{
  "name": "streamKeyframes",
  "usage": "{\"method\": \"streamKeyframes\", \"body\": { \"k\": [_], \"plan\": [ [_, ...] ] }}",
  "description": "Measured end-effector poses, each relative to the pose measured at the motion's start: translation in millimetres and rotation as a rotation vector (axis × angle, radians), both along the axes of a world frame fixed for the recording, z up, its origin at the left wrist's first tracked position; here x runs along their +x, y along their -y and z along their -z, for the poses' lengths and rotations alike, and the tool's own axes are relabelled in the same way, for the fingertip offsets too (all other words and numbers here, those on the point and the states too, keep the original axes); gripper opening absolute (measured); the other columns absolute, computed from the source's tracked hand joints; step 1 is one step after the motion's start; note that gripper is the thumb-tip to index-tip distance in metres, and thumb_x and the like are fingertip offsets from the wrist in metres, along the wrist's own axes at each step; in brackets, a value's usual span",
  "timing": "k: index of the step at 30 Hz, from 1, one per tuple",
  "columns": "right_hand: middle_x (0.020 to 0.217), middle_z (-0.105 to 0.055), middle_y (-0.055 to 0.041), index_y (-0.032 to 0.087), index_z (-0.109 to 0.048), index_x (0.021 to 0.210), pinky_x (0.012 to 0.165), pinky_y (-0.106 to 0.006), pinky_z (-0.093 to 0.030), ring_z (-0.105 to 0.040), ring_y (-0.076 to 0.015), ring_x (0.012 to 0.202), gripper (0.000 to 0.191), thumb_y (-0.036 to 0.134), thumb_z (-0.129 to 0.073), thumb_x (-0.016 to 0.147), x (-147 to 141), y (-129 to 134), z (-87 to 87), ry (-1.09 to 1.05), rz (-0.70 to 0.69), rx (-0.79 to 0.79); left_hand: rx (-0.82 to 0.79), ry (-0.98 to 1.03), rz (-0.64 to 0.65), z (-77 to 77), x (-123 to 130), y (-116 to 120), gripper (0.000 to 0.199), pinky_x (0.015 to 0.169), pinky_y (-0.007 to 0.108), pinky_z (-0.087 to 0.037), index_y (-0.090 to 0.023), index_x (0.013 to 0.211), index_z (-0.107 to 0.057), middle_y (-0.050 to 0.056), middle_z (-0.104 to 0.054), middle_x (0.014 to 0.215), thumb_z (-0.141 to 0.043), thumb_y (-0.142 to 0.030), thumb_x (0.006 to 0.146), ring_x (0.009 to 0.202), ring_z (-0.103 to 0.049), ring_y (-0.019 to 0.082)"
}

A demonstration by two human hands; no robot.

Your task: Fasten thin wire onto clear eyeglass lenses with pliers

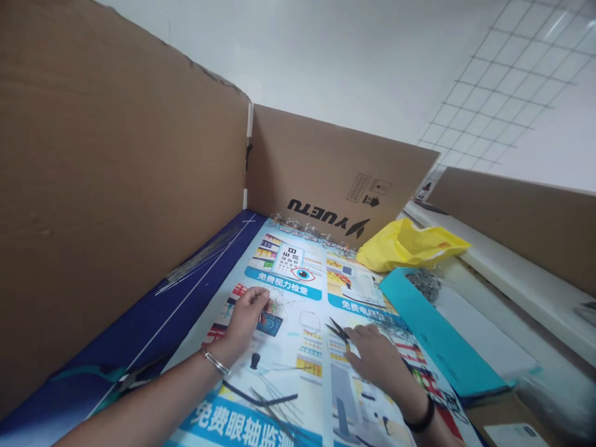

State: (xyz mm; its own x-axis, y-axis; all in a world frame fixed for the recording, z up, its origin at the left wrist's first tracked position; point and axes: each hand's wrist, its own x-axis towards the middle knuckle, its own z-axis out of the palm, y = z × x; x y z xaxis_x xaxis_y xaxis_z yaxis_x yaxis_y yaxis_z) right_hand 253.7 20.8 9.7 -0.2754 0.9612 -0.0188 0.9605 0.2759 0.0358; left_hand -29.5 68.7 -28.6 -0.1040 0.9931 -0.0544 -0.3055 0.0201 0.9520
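Observation:
My left hand (pixel 246 316), a metal bangle at its wrist, is closed in a pinch over the printed sheet (pixel 321 366). Thin wire seems to stick out of its fingertips, though the piece is too fine to make out fully. In my right hand (pixel 376 352) is a pair of pliers (pixel 339 331), its dark, pointed jaws spread apart and aimed up and left. A bit of yellow handle shows; the fingers hide the rest. Between the hands, a few fine wire outlines lie on the sheet. Loose cut wires (pixel 274 410) are scattered nearer to me.
Long straight wires (pixel 200 257) lie by the left cardboard wall (pixel 125 186). Teal-handled pliers (pixel 102 372) rest at lower left. Bent wire pieces (pixel 311 233) line the back panel (pixel 326 167). A yellow bag (pixel 410 245) and a teal-edged tray (pixel 442 338) with metal pieces (pixel 424 284) stand right.

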Motion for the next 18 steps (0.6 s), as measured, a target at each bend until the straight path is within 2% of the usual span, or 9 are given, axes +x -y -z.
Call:
{"method": "streamKeyframes", "body": {
  "k": [2,5,8,10,12,14,16,18],
  "plan": [
    [0.088,-0.062,-0.0096,0.018,-0.063,0.098,0.076,-0.035,-0.037,-0.052,-0.0255,0.088,0.025,0.022,-0.050,0.077,-2.4,-3.3,9.7,0.105,-0.048,0.066,0.005,0.004,-0.032,1.2,-3.1,-3.8,0.030,0.044,0.018,-0.037,-0.016,0.080,-0.056,-0.001,-0.057,0.065,-0.062,-0.044,0.072,0.054,-0.052,0.010],
    [0.083,-0.061,-0.0104,0.016,-0.063,0.086,0.074,-0.035,-0.037,-0.052,-0.0243,0.082,0.021,0.010,-0.047,0.074,-7.9,-9.1,26.6,0.135,-0.052,0.169,-0.009,0.014,-0.087,-0.4,-6.1,-6.6,0.032,0.043,0.019,-0.038,-0.017,0.083,-0.058,-0.001,-0.057,0.066,-0.065,-0.045,0.069,0.055,-0.053,0.010],
    [0.080,-0.059,-0.0125,0.013,-0.060,0.084,0.072,-0.037,-0.037,-0.052,-0.0247,0.078,0.024,0.003,-0.042,0.073,-9.7,-13.0,41.7,0.116,-0.009,0.221,-0.012,0.015,-0.113,-3.6,-7.0,-7.1,0.032,0.043,0.019,-0.037,-0.017,0.080,-0.059,-0.003,-0.056,0.063,-0.067,-0.045,0.066,0.053,-0.052,0.010],
    [0.081,-0.059,-0.0129,0.012,-0.059,0.086,0.071,-0.036,-0.039,-0.053,-0.0245,0.077,0.023,0.005,-0.041,0.075,-8.8,-14.2,45.3,0.087,0.013,0.243,-0.006,0.019,-0.113,-5.1,-6.8,-6.8,0.030,0.043,0.019,-0.037,-0.017,0.077,-0.058,-0.003,-0.055,0.062,-0.066,-0.044,0.067,0.052,-0.052,0.010],
    [0.085,-0.058,-0.0128,0.011,-0.057,0.095,0.071,-0.035,-0.041,-0.054,-0.0234,0.079,0.024,0.009,-0.041,0.078,-7.8,-14.2,40.5,0.044,0.024,0.263,-0.003,0.030,-0.116,-5.7,-6.5,-6.4,0.029,0.043,0.019,-0.037,-0.017,0.075,-0.057,-0.003,-0.055,0.062,-0.066,-0.044,0.067,0.053,-0.051,0.010],
    [0.093,-0.058,-0.0127,0.011,-0.053,0.106,0.071,-0.033,-0.043,-0.055,-0.0220,0.082,0.028,0.016,-0.039,0.082,-8.6,-13.0,28.3,-0.032,0.034,0.301,-0.001,0.037,-0.114,-5.6,-6.4,-6.2,0.028,0.044,0.019,-0.037,-0.017,0.074,-0.056,-0.002,-0.054,0.063,-0.066,-0.043,0.068,0.054,-0.051,0.009],
    [0.087,-0.057,-0.0102,0.016,-0.054,0.105,0.071,-0.034,-0.044,-0.055,-0.0226,0.081,0.027,0.024,-0.040,0.084,-12.0,-11.4,13.8,-0.276,0.089,0.438,0.010,0.031,-0.104,-5.1,-6.5,-6.2,0.027,0.044,0.019,-0.037,-0.017,0.073,-0.055,-0.003,-0.053,0.062,-0.065,-0.042,0.070,0.052,-0.049,0.009],
    [0.081,-0.057,-0.0086,0.018,-0.056,0.105,0.073,-0.037,-0.044,-0.055,-0.0233,0.080,0.028,0.029,-0.041,0.085,-17.1,-10.5,3.9,-0.433,0.097,0.500,0.030,0.019,-0.088,-4.3,-6.7,-6.5,0.026,0.045,0.019,-0.036,-0.017,0.072,-0.054,-0.003,-0.053,0.061,-0.064,-0.042,0.071,0.050,-0.047,0.008]
  ]
}}
